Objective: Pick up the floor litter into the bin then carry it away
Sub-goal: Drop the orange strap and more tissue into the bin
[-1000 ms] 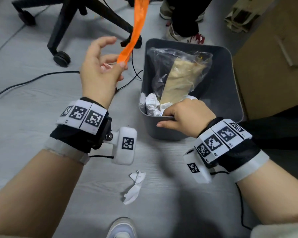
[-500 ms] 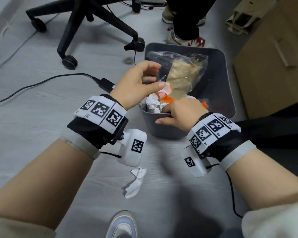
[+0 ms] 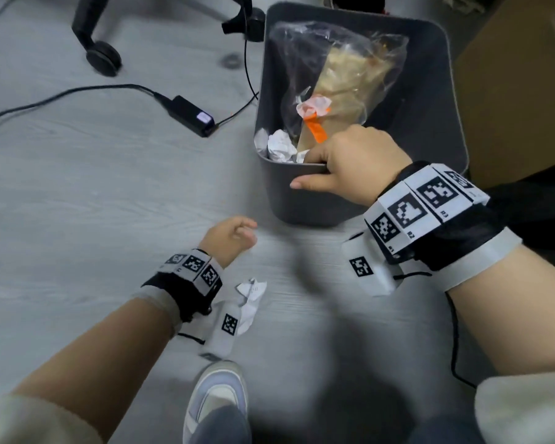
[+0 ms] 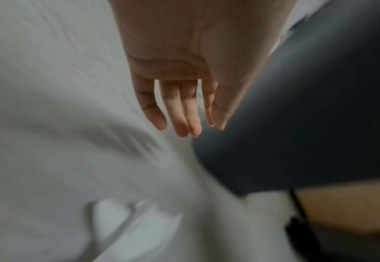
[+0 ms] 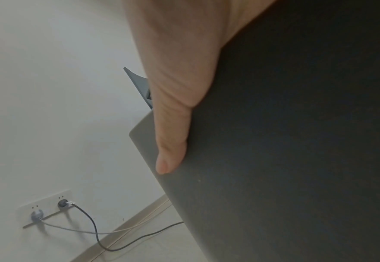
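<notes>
A dark grey bin point(image 3: 436, 100) stands on the floor, holding a clear plastic bag point(image 3: 330, 75), crumpled white paper point(image 3: 281, 147) and an orange strip point(image 3: 314, 128). My right hand point(image 3: 346, 168) grips the bin's near rim, thumb point(image 5: 172, 141) pressed on the outer wall point(image 5: 296, 141), fingers hooked inside. My left hand point(image 3: 229, 238) hovers low over the floor in front of the bin, fingers point(image 4: 182, 115) straight and holding nothing. A crumpled white paper scrap point(image 3: 250, 298) lies on the floor beside my left wrist.
A black power adapter point(image 3: 191, 115) and its cable lie on the floor left of the bin. An office chair's base with a castor point(image 3: 103, 56) stands at the back left. A wooden cabinet point(image 3: 519, 84) is right of the bin. My shoe point(image 3: 217, 398) is near the bottom.
My left hand dropped the orange strip into the bin, then pulled back and down toward the floor near the white scrap. My right hand kept its grip on the rim.
</notes>
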The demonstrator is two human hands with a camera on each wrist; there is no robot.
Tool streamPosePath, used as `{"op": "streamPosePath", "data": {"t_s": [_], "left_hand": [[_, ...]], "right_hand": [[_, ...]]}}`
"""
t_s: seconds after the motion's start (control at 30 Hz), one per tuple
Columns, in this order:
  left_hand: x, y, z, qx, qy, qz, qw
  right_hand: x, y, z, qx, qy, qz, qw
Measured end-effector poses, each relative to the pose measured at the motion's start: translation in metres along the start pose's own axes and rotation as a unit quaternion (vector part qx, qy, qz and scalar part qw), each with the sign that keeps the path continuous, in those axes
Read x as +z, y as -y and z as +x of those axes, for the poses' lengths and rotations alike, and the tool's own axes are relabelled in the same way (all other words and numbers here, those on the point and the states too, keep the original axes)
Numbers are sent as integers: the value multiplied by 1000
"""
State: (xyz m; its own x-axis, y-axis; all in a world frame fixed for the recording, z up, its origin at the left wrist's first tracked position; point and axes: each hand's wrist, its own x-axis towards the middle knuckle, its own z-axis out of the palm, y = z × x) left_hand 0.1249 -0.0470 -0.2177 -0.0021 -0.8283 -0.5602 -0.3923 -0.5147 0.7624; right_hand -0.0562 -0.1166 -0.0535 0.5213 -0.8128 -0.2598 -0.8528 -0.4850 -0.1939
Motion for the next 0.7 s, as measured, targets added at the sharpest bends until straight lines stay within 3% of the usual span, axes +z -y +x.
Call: {"op": "streamPosePath", "data": {"t_s": [0.07,0.17,0.23,0.33,0.53,0.7], "left_hand": [[17,25,0,-39,85,125,988],[32,47,-2,-47,176,344,921],[34,53,-2,-46,194,408,891],[28,58,7,-78,174,421,887],[7,65,9,-155,83,307,935],[13,62,-10,-164,165,429,873]], "right_hand": [[1,-1,1,-3,-9,0,1000],[1,-3,1,-7,-22,-3,1000],[2,-3,1,-8,-26,-8,1000],[1,-3,1,-5,-26,-7,1000],[0,-1,0,-7,-26,-3,1000],[1,-2,0,-8,-31,-12,999]]}}
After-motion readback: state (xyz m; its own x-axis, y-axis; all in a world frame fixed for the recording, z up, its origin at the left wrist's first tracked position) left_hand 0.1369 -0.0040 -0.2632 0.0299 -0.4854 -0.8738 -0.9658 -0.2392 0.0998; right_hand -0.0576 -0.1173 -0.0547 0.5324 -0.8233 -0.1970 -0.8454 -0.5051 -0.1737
